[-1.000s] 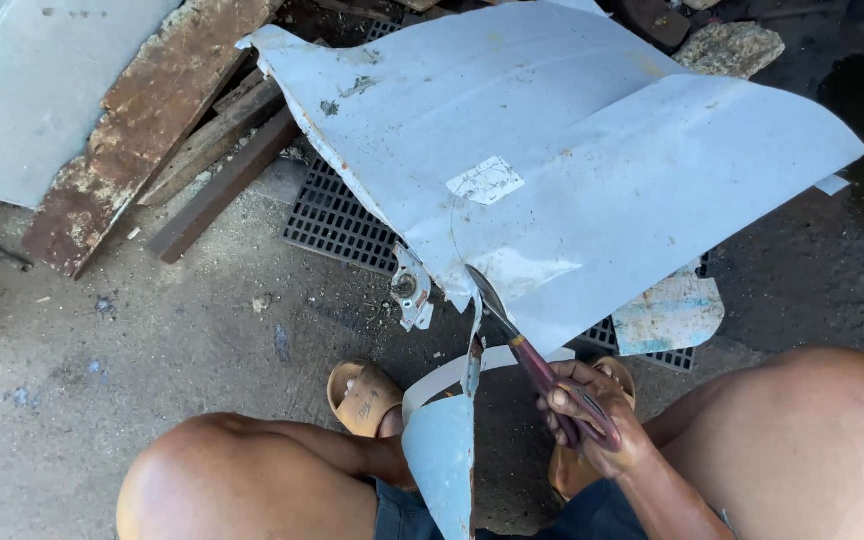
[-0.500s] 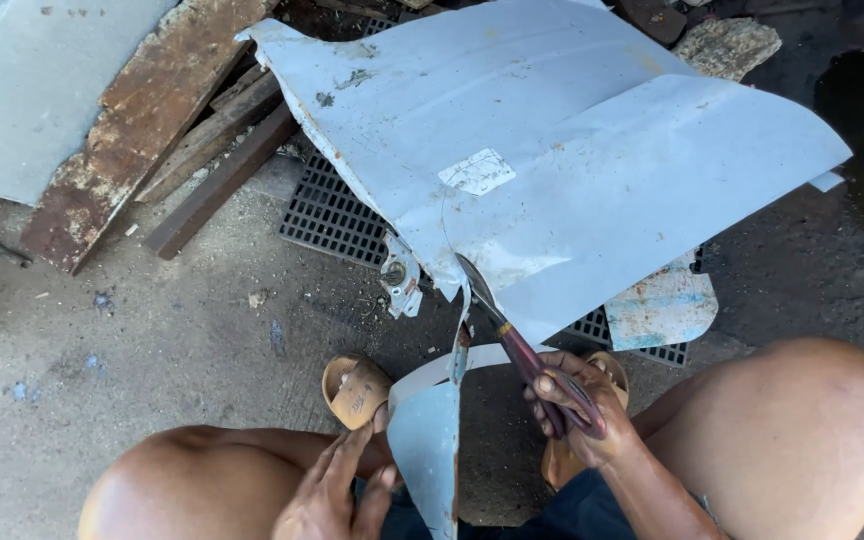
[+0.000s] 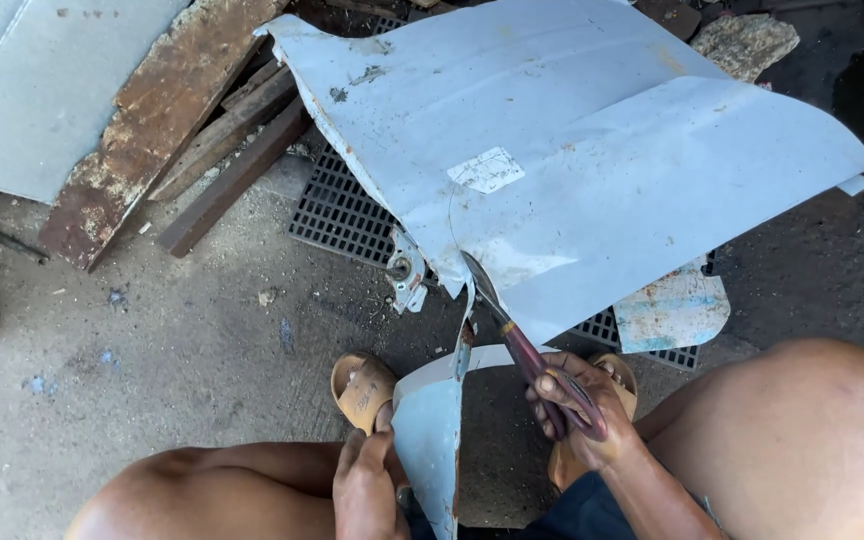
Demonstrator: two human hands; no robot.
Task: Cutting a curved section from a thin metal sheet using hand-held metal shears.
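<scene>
We find the left hand (image 3: 367, 487) pinching the cut strip (image 3: 430, 430) by our knees, the right hand (image 3: 580, 408) closed round the snips (image 3: 512, 335) biting the pale-blue metal panel (image 3: 592, 170) over the grate (image 3: 342, 215). Raw edges risk gashing bare skin if the blades slip.

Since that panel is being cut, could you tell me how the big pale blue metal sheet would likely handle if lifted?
The metal sheet looks thin, so probably light and springy: the cut strip by the left hand already curls. Its cut edges near the snips likely bite.
</scene>
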